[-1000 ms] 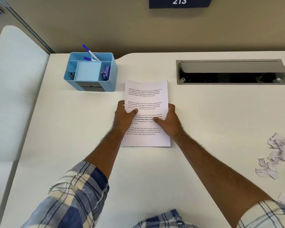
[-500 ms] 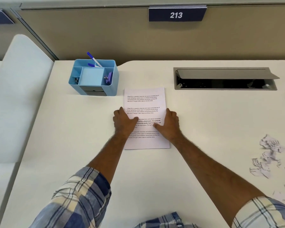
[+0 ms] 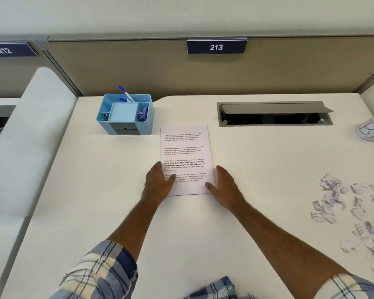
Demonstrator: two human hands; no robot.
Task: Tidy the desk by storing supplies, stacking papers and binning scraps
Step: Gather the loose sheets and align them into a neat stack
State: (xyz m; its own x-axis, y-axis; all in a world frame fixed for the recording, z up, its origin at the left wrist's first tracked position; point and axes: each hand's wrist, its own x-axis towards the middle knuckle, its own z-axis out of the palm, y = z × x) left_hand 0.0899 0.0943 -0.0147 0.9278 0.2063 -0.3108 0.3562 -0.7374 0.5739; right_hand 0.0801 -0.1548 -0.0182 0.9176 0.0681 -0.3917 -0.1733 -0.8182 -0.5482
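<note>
Head view: white printed paper stack (image 3: 185, 156) flat at centre of the cream surface (image 3: 268, 152), just right of the light blue plastic desk organiser (image 3: 125, 116) holding blue-capped pens (image 3: 125, 94). Left hand (image 3: 159, 182) flat with fingers straight, thumb on the stack's lower left edge. Right hand (image 3: 224, 183) likewise flat and relaxed, touching the lower right edge. Torn white paper scraps (image 3: 354, 206) scattered far right, well apart.

I see two bare forearms with dark hair on them. The left hand (image 3: 158, 183) and the right hand (image 3: 225, 186) wear no rings, watch or gloves. Both arms have short checked sleeves (image 3: 99, 270) in blue, cream and white. A bit of the same shirt with a small button (image 3: 230, 287) shows below.
</note>
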